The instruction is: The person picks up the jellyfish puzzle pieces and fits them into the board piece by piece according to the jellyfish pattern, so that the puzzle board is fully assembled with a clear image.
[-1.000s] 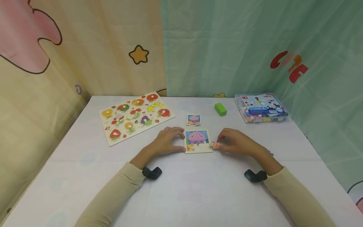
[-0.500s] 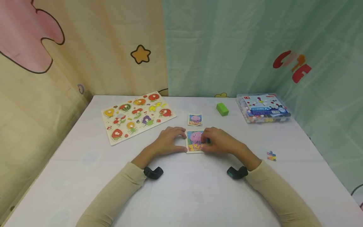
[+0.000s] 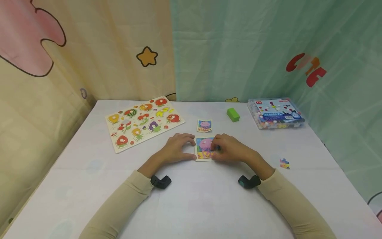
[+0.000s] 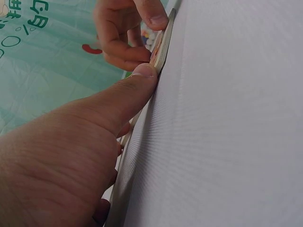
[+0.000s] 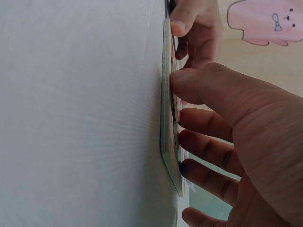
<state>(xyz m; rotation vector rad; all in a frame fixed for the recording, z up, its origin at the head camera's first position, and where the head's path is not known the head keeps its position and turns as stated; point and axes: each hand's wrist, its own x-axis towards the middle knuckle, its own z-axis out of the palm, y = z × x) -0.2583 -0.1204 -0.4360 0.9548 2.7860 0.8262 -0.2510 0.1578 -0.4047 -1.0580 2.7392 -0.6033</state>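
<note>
A small square jigsaw board (image 3: 204, 160) with a pink jellyfish picture lies flat on the table between both hands. My left hand (image 3: 175, 148) holds it by its left edge, thumb at the near corner and fingers at the far one. Over the board's right part, my right hand (image 3: 231, 148) pinches a puzzle piece (image 5: 175, 112) with thumb and fingertips, low against the board. That hand hides the board's right side in the head view. One loose jigsaw piece (image 3: 285, 163), blue, pink and yellow, lies to the right of the right forearm.
Behind the board lies a small jellyfish picture card (image 3: 204, 125). A fruit peg puzzle (image 3: 143, 122) rests at the back left. Farther back are a green block (image 3: 233, 115) and, at the right, a clear plastic box (image 3: 276, 113) of coloured beads. Curtains hang behind the table.
My right hand has brought the puzzle piece leftward from beside the board onto its lower right area, then stayed there. The loose piece at right came into view. The left hand kept its place.
</note>
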